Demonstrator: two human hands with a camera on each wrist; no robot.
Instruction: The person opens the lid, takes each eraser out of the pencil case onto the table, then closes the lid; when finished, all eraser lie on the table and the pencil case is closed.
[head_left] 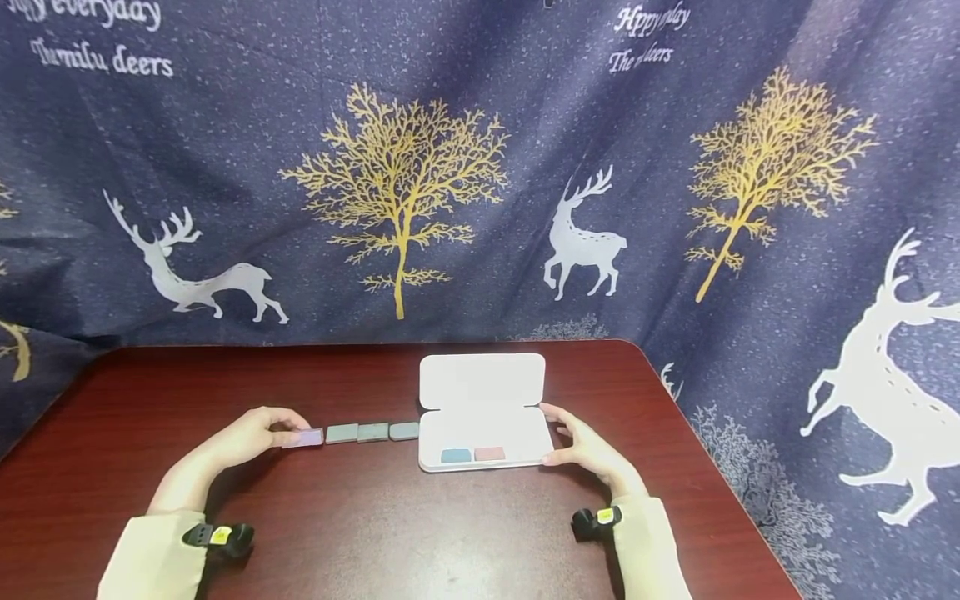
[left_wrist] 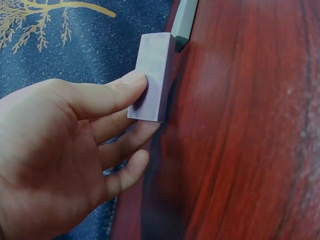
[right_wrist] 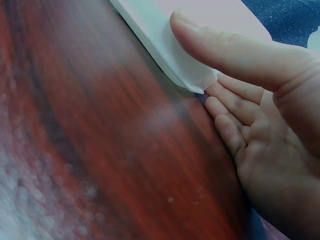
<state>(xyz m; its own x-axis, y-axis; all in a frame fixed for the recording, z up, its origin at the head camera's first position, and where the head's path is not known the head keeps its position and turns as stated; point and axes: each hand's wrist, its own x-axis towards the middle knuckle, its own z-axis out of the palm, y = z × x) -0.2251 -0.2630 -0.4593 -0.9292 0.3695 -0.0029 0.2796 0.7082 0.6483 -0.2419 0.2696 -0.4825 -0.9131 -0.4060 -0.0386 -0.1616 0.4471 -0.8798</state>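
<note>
My left hand (head_left: 251, 440) pinches a small lilac rectangular block (head_left: 309, 437) between thumb and fingers at the left end of a row. In the left wrist view the thumb lies on the block's (left_wrist: 154, 62) broad face, and the other fingers go behind it. Three grey-green blocks (head_left: 372, 432) continue the row to the right, up to an open white case (head_left: 480, 427). Inside the case, along its front wall, lie a teal block (head_left: 456, 456) and a pink block (head_left: 490, 453). My right hand (head_left: 588, 454) grips the case's right side, thumb near the front corner, fingers farther back.
The case's lid (head_left: 482, 380) is folded back away from me. All of this stands on a dark red wooden table (head_left: 360, 533). Behind the table hangs a dark blue cloth (head_left: 480, 275) with deer and trees. A black camera is strapped to each wrist.
</note>
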